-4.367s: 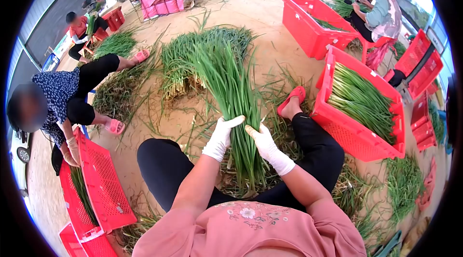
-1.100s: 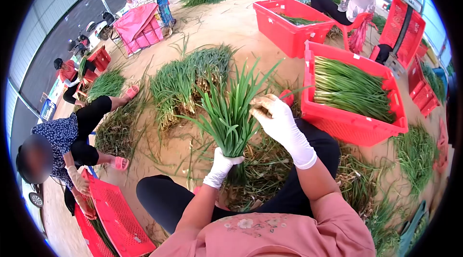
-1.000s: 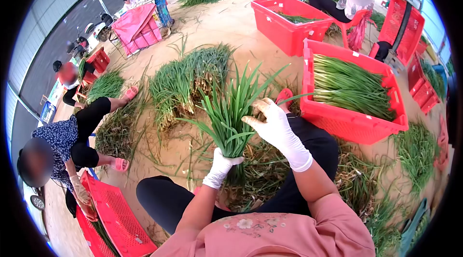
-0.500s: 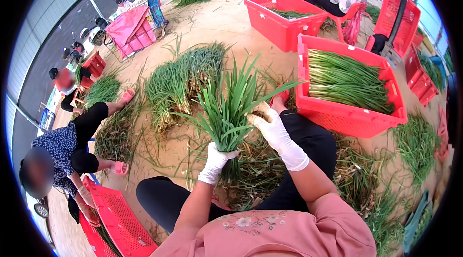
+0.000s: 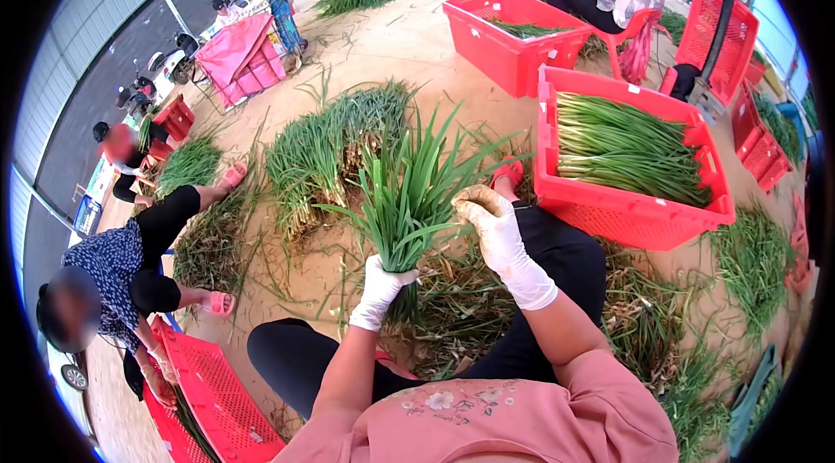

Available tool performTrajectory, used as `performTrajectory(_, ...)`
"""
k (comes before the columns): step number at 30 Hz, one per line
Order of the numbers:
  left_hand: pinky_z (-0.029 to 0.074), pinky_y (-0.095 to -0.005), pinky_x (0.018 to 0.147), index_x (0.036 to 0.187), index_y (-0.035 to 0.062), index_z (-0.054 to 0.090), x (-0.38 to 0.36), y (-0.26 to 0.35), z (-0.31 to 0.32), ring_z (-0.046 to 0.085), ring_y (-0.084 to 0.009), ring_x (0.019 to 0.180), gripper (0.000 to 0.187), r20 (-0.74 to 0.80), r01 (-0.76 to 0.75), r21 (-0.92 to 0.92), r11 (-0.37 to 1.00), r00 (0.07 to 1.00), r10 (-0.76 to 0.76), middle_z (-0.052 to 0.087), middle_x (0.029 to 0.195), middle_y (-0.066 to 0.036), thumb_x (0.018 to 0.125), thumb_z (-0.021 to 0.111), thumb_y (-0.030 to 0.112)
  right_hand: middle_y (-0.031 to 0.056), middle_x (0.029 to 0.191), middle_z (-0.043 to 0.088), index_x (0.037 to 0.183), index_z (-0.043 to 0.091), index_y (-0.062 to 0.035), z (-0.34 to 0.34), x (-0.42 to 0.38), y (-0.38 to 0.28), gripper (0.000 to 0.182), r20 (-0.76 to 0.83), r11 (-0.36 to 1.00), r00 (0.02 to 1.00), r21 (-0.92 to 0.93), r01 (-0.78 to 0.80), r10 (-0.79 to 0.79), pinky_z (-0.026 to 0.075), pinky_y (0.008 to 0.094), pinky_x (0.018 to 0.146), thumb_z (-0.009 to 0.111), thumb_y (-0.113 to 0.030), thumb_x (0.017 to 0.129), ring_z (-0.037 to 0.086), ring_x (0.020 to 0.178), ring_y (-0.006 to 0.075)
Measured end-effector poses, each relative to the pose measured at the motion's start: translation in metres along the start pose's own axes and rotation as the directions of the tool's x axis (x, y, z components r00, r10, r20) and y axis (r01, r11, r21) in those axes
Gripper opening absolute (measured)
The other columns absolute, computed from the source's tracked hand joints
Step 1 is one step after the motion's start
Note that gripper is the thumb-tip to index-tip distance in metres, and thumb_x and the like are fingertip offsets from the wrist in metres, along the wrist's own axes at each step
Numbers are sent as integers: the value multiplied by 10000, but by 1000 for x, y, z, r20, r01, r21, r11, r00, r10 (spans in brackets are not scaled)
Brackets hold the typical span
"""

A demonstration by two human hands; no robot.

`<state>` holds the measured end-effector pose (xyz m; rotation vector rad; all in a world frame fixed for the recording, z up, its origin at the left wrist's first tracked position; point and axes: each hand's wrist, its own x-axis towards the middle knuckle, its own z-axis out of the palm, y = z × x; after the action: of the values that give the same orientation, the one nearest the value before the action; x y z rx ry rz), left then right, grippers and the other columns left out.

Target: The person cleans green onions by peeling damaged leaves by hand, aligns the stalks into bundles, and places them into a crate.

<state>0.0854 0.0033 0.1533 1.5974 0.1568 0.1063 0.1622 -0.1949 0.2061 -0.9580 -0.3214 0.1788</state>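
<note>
Low in the centre of the frame, the gloved left hand (image 5: 381, 283) is clamped around the base of a bunch of green onions (image 5: 406, 193) held upright, its leaves fanning toward the upper middle, while the gloved right hand (image 5: 491, 217), fingers curled, touches the bunch's right edge just above. Beyond them, at centre, a heap of green onions (image 5: 320, 148) lies on the sandy floor (image 5: 391, 46); at the right a red crate (image 5: 626, 211) holds more stalks, and at the left edge a seated person's leg (image 5: 178, 206) stretches across the ground.
</note>
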Motion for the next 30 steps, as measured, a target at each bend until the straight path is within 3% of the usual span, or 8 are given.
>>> performTrajectory(3,500,-272,581,816,-23,629,0,-10,-1,603,-117,631,197,-12,-7,-1,1000,1000,7,641,740,-39,631,690,-52,32,890,637,954,612,-5,2,2,-15,117,-187,995,977,4,-99,98,456,201,752,584,2,840,575,816,87)
performTrajectory(7,494,-264,619,840,-16,630,0,-17,-5,588,-90,658,218,2,10,75,997,1000,-11,645,756,-29,632,690,-42,5,919,622,991,606,-12,15,-5,-37,169,-38,955,967,-170,243,-253,467,203,718,628,-8,824,558,808,67)
performTrajectory(15,471,-238,708,956,-10,630,1,-29,-5,573,-72,738,307,68,-112,218,970,993,99,660,843,-24,653,680,-10,19,792,607,807,620,-11,1,6,-22,76,-105,833,960,-526,169,-261,446,250,633,678,-29,761,554,707,108)
performTrajectory(17,473,-240,708,977,-5,630,1,-30,-7,571,-68,736,329,57,-92,183,979,995,83,661,841,-16,651,680,-6,81,755,590,771,599,-29,-14,7,-37,60,316,45,737,-904,425,-598,447,321,643,621,15,737,570,717,223)
performTrajectory(18,473,-240,705,976,0,631,1,-31,-8,566,-65,735,328,27,-85,172,981,996,81,659,841,-4,651,678,-10,105,726,563,716,569,-52,-19,10,-39,105,259,47,696,-921,388,-670,421,420,601,650,-14,662,538,699,334)
performTrajectory(22,489,-265,696,954,20,639,6,-42,-21,632,-143,722,339,-42,-130,387,913,986,159,673,804,-72,622,701,51,39,857,565,907,611,-33,-20,8,-67,184,34,442,686,-741,505,-726,448,243,690,601,88,769,549,741,134)
performTrajectory(26,490,-344,659,883,54,645,7,-42,-23,629,-277,687,343,9,-228,712,664,949,316,641,724,-129,564,738,141,-13,896,534,1145,584,-41,-6,-3,-81,391,2,802,927,-500,326,-376,434,196,705,660,40,770,509,763,60)
performTrajectory(30,445,-387,682,855,96,630,1,-34,-22,589,-292,709,368,131,-339,824,454,893,430,624,725,-79,519,764,163,23,784,608,1017,642,-31,-13,6,-54,236,-131,956,983,-280,88,-129,448,219,673,650,0,783,541,720,99)
